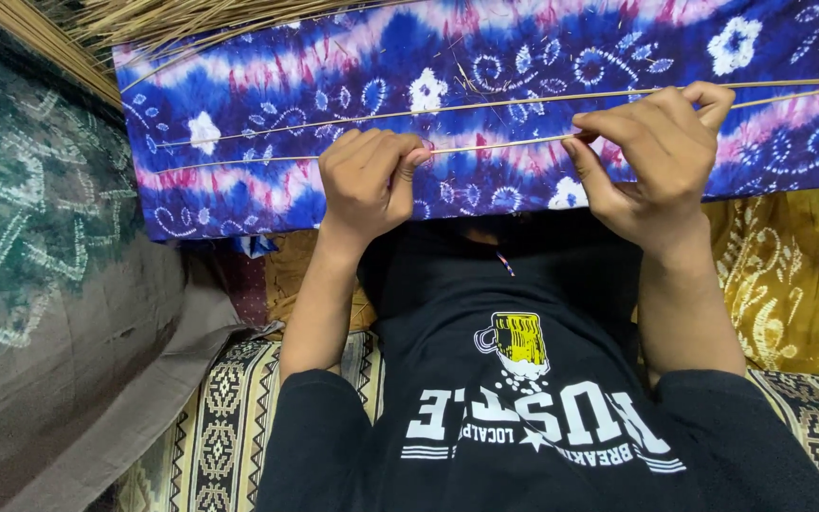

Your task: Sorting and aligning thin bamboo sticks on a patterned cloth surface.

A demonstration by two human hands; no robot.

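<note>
Bright, even light falls from above; colours are vivid, shadows soft under the forearms, edges slightly bent, focus sharp.

Single head view, looking steeply down, close over lap and hands

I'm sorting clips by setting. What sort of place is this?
Probably a home, on a floor or low seat, used for handwork: a blue tie-dye cloth, a patterned woven mat, a bundle of dry straw sticks, and both hands pinching one thin stick.
</note>
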